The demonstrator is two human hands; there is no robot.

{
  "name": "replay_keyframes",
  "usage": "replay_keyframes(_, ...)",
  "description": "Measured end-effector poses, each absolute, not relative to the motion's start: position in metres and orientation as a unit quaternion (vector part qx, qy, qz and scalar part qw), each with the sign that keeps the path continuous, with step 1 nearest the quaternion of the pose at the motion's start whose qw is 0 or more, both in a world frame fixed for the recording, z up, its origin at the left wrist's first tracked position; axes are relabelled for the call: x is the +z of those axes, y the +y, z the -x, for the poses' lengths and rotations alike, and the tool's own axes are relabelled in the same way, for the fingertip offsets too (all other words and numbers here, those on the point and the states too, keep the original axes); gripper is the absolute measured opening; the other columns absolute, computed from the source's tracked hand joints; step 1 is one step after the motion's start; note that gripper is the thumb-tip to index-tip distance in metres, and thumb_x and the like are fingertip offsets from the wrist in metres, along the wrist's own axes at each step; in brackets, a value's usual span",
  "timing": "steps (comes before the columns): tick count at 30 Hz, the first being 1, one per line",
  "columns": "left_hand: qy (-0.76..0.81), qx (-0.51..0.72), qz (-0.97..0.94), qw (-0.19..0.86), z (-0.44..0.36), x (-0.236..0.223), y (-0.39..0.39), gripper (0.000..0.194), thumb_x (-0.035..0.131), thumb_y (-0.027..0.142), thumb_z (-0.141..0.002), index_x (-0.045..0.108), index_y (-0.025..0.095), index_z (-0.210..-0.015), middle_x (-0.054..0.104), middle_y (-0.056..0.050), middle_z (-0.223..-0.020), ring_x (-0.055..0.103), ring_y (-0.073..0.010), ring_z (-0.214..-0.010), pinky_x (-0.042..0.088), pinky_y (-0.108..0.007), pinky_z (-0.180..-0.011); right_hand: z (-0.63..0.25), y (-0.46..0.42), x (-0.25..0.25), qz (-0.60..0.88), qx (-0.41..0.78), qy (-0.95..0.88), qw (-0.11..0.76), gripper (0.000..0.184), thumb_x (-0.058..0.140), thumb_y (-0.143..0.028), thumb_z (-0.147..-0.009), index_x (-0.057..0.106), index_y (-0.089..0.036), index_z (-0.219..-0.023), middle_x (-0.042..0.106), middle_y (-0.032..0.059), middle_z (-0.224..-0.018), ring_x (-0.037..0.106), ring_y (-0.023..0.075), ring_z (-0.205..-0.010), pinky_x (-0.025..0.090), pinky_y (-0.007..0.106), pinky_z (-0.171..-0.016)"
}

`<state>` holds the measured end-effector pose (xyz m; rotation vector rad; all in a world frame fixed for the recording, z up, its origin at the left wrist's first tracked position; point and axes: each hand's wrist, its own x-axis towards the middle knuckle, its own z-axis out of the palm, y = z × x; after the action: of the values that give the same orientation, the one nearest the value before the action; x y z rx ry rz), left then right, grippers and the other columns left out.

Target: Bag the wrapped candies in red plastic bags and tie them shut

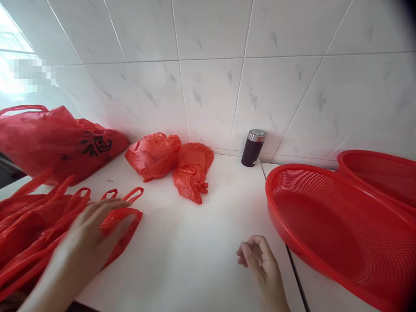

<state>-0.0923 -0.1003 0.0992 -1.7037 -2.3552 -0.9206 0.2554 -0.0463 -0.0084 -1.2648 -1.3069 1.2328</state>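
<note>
Farthest left, under the left hand (94, 229), lies a flat stack of red plastic carrier bags (35, 229) on the white tabletop (195, 242). The bags are thin, glossy and translucent, their loop handles fanned out past the fingertips; how many are in the stack cannot be counted. The left hand is spread open, palm down, fingers pressing on the top bag, gripping nothing. Beyond that hand, against the tiled wall (211, 78), sits one filled red bag with black characters (55, 141). Ahead and between the two hands lie two crumpled red bags (169, 162), touching each other. The right hand (256, 255) rests on the tabletop with its fingers loosely curled, holding nothing, well apart from the stack. Beyond it, at the wall, stands one small dark jar with a metal lid (252, 147). Just right of the right hand lie one red mesh strainer basket (328, 225) and, behind it, one red basin (380, 173).
</note>
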Motion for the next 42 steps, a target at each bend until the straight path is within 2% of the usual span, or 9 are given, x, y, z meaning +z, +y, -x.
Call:
replay_keyframes(5,-0.753,-0.215,0.62,-0.038,0.024,0.069,-0.011,0.037,0.044,0.055,-0.089,0.058,0.031,-0.115,0.058,-0.003,-0.125,0.059,-0.0254,-0.102,0.051,-0.037,-0.08,-0.258,-0.044,-0.026,0.498,0.495,-0.557,0.443,0.032,0.051,-0.053,-0.09,0.044,-0.023,-0.081,0.06,0.0013,-0.07,0.061,0.0163,-0.065,0.053,0.027,-0.061)
replay_keyframes(13,-0.75,-0.221,0.622,0.026,0.001,0.007,0.07,0.055,0.044,0.046,-0.09,0.046,0.019,-0.139,0.022,-0.015,-0.157,0.021,-0.0422,-0.14,0.034,-0.059,-0.103,-0.237,-0.009,0.025,0.475,0.363,-0.731,0.328,0.015,0.047,-0.033,-0.094,0.057,-0.023,-0.088,0.064,0.0012,-0.086,0.062,0.0154,-0.079,0.048,0.024,-0.062)
replay_keyframes(21,-0.722,-0.212,0.658,0.03,0.002,-0.02,0.059,0.046,0.041,0.036,-0.093,0.054,0.017,-0.133,0.028,-0.014,-0.156,0.023,-0.0393,-0.142,0.037,-0.054,-0.104,-0.136,0.119,0.036,0.478,0.173,-0.781,0.362,0.033,0.05,-0.032,-0.094,0.059,-0.024,-0.125,0.054,0.0102,-0.133,0.052,0.0231,-0.12,0.046,0.037,-0.097)
replay_keyframes(25,-0.707,-0.217,0.673,0.024,0.006,-0.028,0.066,0.044,0.044,0.03,-0.091,0.056,0.018,-0.132,0.033,-0.012,-0.155,0.024,-0.0378,-0.143,0.036,-0.051,-0.108,-0.114,0.16,0.021,0.511,0.156,-0.771,0.347,0.037,0.057,-0.029,-0.089,0.06,-0.015,-0.123,0.055,0.0182,-0.131,0.057,0.0311,-0.115,0.049,0.046,-0.092)
replay_keyframes(29,-0.69,-0.228,0.687,0.013,0.016,-0.024,0.087,0.043,0.05,0.029,-0.088,0.06,0.022,-0.129,0.038,-0.011,-0.153,0.028,-0.0355,-0.142,0.035,-0.048,-0.11,-0.129,0.168,0.03,0.543,0.117,-0.735,0.389,0.049,0.047,-0.021,-0.092,0.043,-0.01,-0.14,0.046,0.0193,-0.141,0.049,0.0295,-0.126,0.045,0.045,-0.1)
replay_keyframes(34,-0.722,-0.296,0.623,0.052,0.023,0.024,0.09,0.042,0.05,0.039,-0.089,0.056,0.024,-0.128,0.027,-0.014,-0.156,0.021,-0.0408,-0.143,0.027,-0.064,-0.107,-0.161,0.134,0.053,0.475,0.071,-0.714,0.51,0.056,0.037,-0.014,-0.093,0.03,-0.016,-0.148,0.037,0.0102,-0.15,0.032,0.019,-0.14,0.036,0.037,-0.112)
replay_keyframes(36,-0.698,-0.39,0.595,0.086,0.014,0.049,0.076,0.041,0.047,0.043,-0.091,0.053,0.022,-0.126,0.028,-0.013,-0.154,0.024,-0.0334,-0.143,0.03,-0.055,-0.111,-0.171,0.112,0.056,0.427,0.082,-0.715,0.548,0.062,0.033,-0.006,-0.089,0.031,-0.021,-0.148,0.038,0.0074,-0.149,0.034,0.0178,-0.139,0.038,0.037,-0.112)
replay_keyframes(40,-0.601,-0.446,0.661,0.051,-0.025,0.063,0.05,0.022,0.052,0.04,-0.09,0.064,0.025,-0.1,0.032,-0.008,-0.15,0.024,-0.0316,-0.142,0.03,-0.052,-0.112,-0.178,0.068,0.049,0.392,0.14,-0.732,0.538,0.076,0.032,0.004,-0.08,0.03,-0.028,-0.149,0.037,0.0041,-0.15,0.034,0.0177,-0.139,0.04,0.037,-0.111)
replay_keyframes(42,-0.617,-0.402,0.676,-0.026,-0.044,0.052,0.048,0.024,0.047,0.037,-0.091,0.065,0.026,-0.104,0.029,-0.007,-0.152,0.023,-0.0334,-0.142,0.031,-0.054,-0.11,-0.178,0.046,0.042,0.378,0.166,-0.752,0.513,0.081,0.033,0.006,-0.077,0.029,-0.028,-0.15,0.036,0.0039,-0.15,0.034,0.0182,-0.139,0.039,0.038,-0.112)
